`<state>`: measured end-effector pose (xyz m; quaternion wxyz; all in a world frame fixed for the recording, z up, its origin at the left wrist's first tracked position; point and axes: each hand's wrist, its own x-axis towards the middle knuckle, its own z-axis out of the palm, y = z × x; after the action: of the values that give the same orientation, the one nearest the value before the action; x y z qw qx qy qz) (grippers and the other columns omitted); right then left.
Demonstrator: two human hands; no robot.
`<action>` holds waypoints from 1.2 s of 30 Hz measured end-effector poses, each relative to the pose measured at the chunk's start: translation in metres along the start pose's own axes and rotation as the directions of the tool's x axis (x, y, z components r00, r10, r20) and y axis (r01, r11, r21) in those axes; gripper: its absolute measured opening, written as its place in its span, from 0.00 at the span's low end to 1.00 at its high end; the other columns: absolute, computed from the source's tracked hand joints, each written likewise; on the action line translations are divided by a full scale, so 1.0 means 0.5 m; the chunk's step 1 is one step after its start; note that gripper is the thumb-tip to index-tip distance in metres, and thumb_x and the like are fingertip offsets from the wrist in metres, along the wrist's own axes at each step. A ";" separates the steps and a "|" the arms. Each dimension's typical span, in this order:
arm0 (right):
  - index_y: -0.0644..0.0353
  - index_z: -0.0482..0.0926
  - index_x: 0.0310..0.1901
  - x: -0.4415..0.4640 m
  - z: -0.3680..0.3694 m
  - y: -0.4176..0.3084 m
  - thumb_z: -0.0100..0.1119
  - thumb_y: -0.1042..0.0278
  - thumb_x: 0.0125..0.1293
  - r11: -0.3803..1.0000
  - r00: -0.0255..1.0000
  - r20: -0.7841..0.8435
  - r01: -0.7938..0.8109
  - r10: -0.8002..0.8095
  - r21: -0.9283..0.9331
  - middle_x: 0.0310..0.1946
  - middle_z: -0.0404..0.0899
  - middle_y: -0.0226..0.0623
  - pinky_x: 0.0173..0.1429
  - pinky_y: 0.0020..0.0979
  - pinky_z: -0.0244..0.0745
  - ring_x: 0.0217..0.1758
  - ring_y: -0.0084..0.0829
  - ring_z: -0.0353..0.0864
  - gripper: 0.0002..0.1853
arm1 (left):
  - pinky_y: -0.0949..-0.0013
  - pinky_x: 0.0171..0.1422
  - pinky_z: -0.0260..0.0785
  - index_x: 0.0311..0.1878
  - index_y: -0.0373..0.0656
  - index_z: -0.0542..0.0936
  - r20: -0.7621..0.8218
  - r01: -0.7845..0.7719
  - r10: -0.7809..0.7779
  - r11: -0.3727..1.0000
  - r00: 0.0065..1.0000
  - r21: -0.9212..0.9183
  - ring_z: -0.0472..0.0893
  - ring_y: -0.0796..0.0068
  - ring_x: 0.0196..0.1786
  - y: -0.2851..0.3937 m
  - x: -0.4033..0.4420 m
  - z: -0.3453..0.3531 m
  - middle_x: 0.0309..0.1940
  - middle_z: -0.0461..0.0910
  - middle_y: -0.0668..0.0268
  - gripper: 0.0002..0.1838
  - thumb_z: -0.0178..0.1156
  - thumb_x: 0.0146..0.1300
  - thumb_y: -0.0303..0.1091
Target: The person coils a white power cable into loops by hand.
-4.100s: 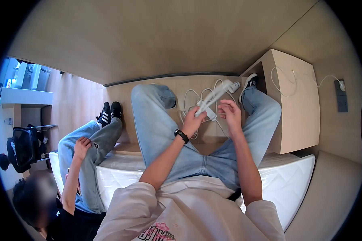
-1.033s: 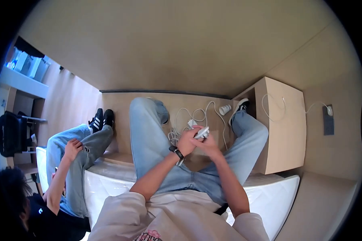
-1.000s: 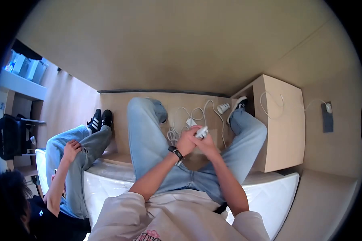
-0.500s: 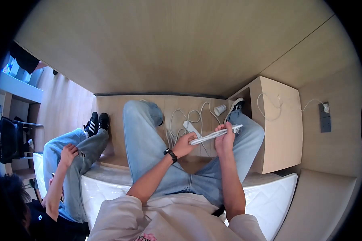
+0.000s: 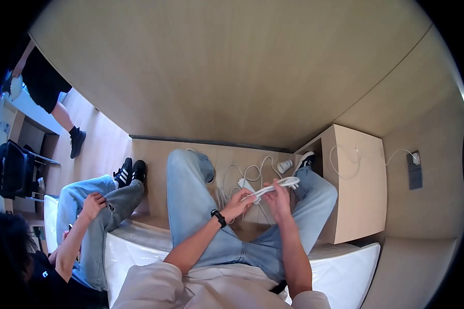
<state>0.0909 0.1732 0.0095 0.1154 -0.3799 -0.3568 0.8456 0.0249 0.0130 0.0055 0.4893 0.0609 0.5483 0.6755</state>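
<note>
Cable (image 5: 290, 182), white, thin and looped, is up in the air, pinched by fingers of the left hand (image 5: 236, 205) and right hand (image 5: 280, 203). It looks light and bendy; squeeze all loops together.

Smooth, plastic-looking cable (image 5: 263, 191), matt wood-grain cabinet (image 5: 361, 193), glossy film-wrapped mattress (image 5: 344, 273), denim jeans (image 5: 192, 195).

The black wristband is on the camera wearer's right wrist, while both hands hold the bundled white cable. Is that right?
Not quite: the head view shows the black wristband on the left wrist. The left hand and right hand do both hold the bundled white cable.
</note>
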 end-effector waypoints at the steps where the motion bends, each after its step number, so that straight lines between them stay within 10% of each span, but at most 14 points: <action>1: 0.54 0.69 0.48 0.000 -0.004 0.009 0.54 0.62 0.68 0.995 0.998 0.015 -0.064 0.066 -0.080 0.38 0.76 0.33 0.48 0.32 0.74 0.42 0.28 0.78 0.11 | 0.81 0.21 0.52 0.41 0.44 0.72 -0.022 -0.016 0.015 0.998 1.000 -0.054 0.63 0.88 0.19 -0.005 0.005 -0.005 0.21 0.67 0.75 0.11 0.55 0.68 0.43; 11: 0.57 0.76 0.49 -0.009 0.006 0.048 0.61 0.73 0.58 0.650 0.931 0.276 0.364 -0.237 -0.667 0.43 0.80 0.35 0.46 0.28 0.74 0.43 0.28 0.80 0.15 | 0.81 0.20 0.52 0.40 0.48 0.70 -0.365 0.005 -0.019 0.999 0.931 -0.040 0.62 0.88 0.20 -0.057 0.036 -0.038 0.22 0.67 0.75 0.12 0.51 0.70 0.46; 13: 0.56 0.78 0.47 -0.025 0.035 0.042 0.63 0.75 0.55 0.575 0.919 0.302 0.395 -0.255 -0.717 0.45 0.79 0.35 0.48 0.31 0.74 0.46 0.31 0.79 0.16 | 0.80 0.26 0.61 0.38 0.45 0.71 -0.423 -0.165 0.214 0.975 0.881 0.150 0.67 0.87 0.24 -0.091 0.053 -0.051 0.24 0.70 0.73 0.12 0.56 0.67 0.44; 15: 0.52 0.77 0.48 -0.053 0.061 0.023 0.64 0.76 0.48 0.028 0.698 0.583 0.650 -0.417 -0.759 0.49 0.77 0.35 0.57 0.38 0.70 0.53 0.38 0.74 0.22 | 0.76 0.30 0.64 0.38 0.43 0.73 -0.393 -0.156 0.209 0.974 0.896 0.164 0.72 0.83 0.27 -0.078 0.041 -0.047 0.26 0.74 0.70 0.12 0.59 0.65 0.42; 21: 0.47 0.77 0.51 -0.055 0.073 0.025 0.67 0.69 0.44 -0.396 0.715 0.671 0.568 -0.196 -0.721 0.50 0.76 0.35 0.68 0.46 0.57 0.58 0.39 0.71 0.27 | 0.70 0.41 0.72 0.40 0.41 0.79 -0.179 -0.259 0.408 0.804 0.895 0.536 0.80 0.72 0.33 -0.038 0.007 -0.024 0.30 0.81 0.63 0.12 0.65 0.56 0.37; 26: 0.48 0.81 0.44 -0.028 0.040 0.022 0.64 0.68 0.47 -0.319 0.859 0.512 0.479 -0.023 -0.818 0.36 0.82 0.37 0.60 0.50 0.66 0.47 0.43 0.80 0.19 | 0.72 0.42 0.73 0.40 0.41 0.81 0.000 -0.339 0.455 0.664 0.891 0.667 0.81 0.77 0.34 -0.024 -0.001 -0.007 0.31 0.82 0.63 0.14 0.68 0.53 0.38; 28: 0.49 0.83 0.40 -0.026 0.032 0.026 0.63 0.67 0.48 -0.059 0.943 0.318 0.313 -0.094 -0.948 0.32 0.82 0.42 0.47 0.46 0.75 0.39 0.48 0.81 0.14 | 0.72 0.41 0.74 0.41 0.41 0.81 -0.131 -0.278 0.458 0.717 0.879 0.639 0.81 0.78 0.34 -0.017 -0.002 0.004 0.32 0.83 0.64 0.17 0.70 0.52 0.41; 36: 0.54 0.82 0.40 -0.005 0.024 0.020 0.65 0.67 0.50 0.149 0.928 0.325 0.353 -0.184 -0.924 0.30 0.83 0.43 0.39 0.38 0.76 0.34 0.42 0.82 0.13 | 0.69 0.38 0.73 0.44 0.40 0.79 -0.091 -0.315 0.454 0.735 0.886 0.601 0.81 0.73 0.30 0.006 0.004 -0.012 0.28 0.82 0.61 0.17 0.68 0.54 0.37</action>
<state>0.0846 0.1586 0.0092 -0.0250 -0.2390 -0.8753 0.4197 0.0187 0.0106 0.0046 0.2293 0.2377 0.7530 0.5691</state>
